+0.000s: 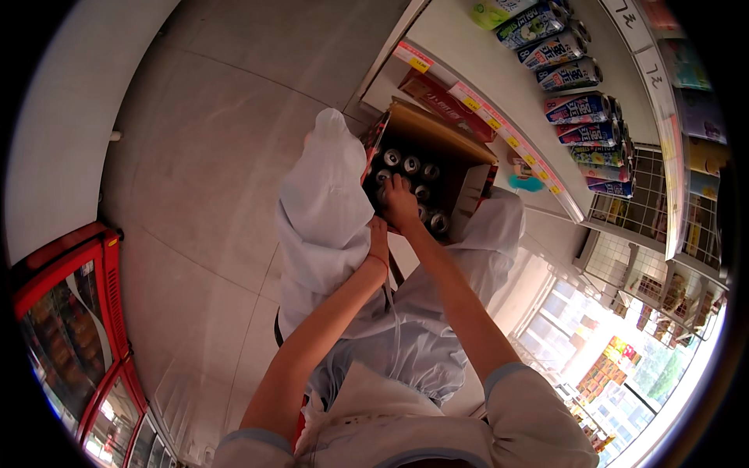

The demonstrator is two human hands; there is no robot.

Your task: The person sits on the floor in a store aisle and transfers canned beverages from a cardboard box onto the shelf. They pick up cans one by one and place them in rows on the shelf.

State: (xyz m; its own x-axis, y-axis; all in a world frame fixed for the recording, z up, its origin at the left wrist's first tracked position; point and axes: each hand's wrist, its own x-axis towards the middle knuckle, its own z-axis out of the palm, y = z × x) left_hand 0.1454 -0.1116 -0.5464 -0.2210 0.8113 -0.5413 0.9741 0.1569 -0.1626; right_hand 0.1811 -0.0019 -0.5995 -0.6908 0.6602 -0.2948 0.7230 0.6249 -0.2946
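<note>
An open cardboard box (430, 131) stands between my knees, its flaps raised. Upright drink cans (411, 164) fill much of it, their metal tops facing me. My right hand (401, 203) reaches down inside, fingers bent among the can tops. Whether those fingers grip a can is hidden by the hand itself. At the box's near left corner is my left hand (379, 237), close against my left leg, with a thin red cord around the wrist. Its fingertips meet the box edge, but their grip is not clear.
A white shelf (497, 76) bears rows of drink cans (576, 108) at the right, with price tags (491, 120) along its edge. Beneath it lies a red carton (445, 102). A red-framed glass-door cooler (111, 292) stands at the left. Wire racks (626, 257) hold packaged goods.
</note>
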